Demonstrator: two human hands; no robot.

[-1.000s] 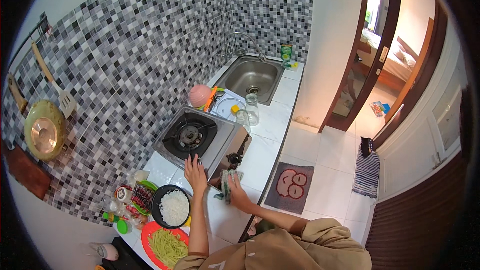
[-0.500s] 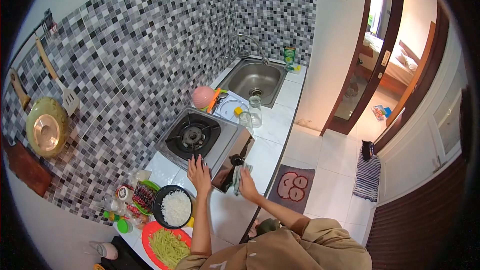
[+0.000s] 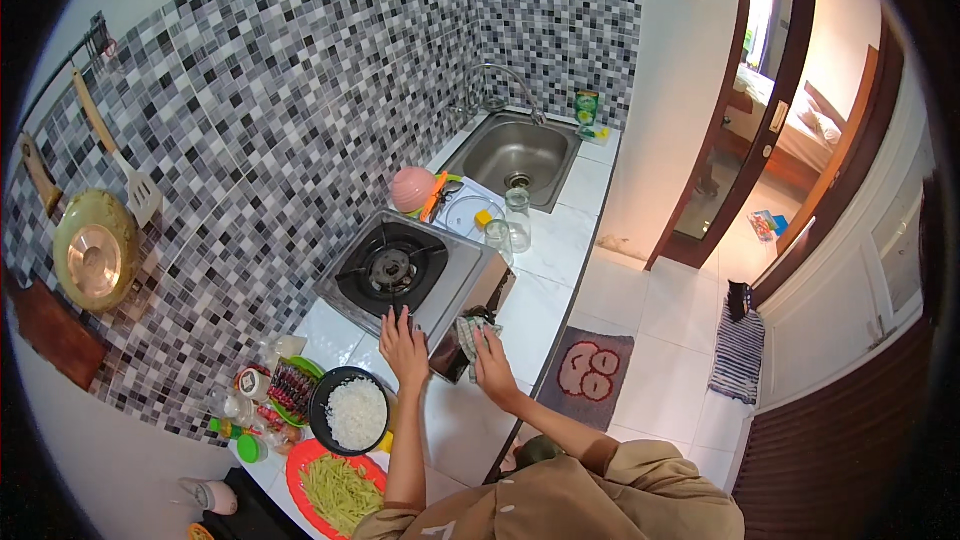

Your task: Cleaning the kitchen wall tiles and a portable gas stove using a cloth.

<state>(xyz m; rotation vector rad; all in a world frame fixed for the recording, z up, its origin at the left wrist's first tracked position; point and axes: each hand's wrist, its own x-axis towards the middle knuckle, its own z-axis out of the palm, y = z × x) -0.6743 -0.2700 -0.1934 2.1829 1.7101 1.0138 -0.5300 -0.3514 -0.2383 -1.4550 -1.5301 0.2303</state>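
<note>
A single-burner gas stove stands on the white tiled counter. My left hand rests on the stove's near corner, fingers spread, holding nothing. In my right hand is a grey-green cloth, pressed against the stove's front panel beside the black knob, which the cloth partly hides. Close to my left forearm sit a black bowl of white rice and a red plate heaped with pale green vegetable strips.
Beyond the stove are glass jars, a pink bowl and a steel sink. Spice jars and packets line the wall at left. A pan and a spatula hang there. A mat lies on the floor.
My right hand and the cloth have moved slightly up along the stove's front, toward the knob. My left hand stays on the stove's corner. The whole view has shifted slightly.
</note>
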